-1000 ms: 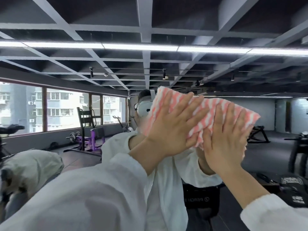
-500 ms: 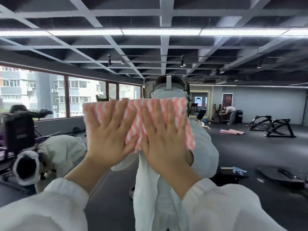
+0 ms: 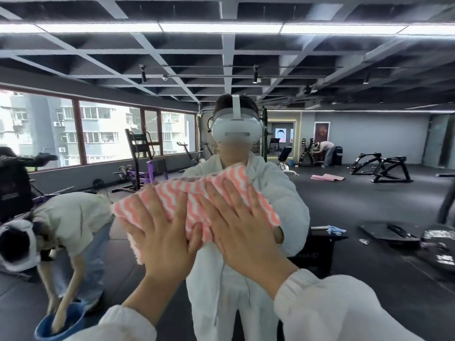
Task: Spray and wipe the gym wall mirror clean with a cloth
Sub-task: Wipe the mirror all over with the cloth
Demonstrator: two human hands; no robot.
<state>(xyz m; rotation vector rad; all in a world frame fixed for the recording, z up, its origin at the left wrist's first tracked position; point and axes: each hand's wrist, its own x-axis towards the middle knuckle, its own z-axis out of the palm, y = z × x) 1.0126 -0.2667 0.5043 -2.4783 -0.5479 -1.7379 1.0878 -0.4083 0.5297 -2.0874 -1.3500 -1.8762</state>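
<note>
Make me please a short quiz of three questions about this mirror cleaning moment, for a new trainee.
1. True or false: both hands press the cloth flat against the mirror.
2. Which pattern has the cloth? A. blue dots B. pink and white stripes C. plain grey
3. Fill in: the left hand and the right hand lie side by side, with fingers ____.

Key
1. True
2. B
3. straight, spread over the cloth
</note>
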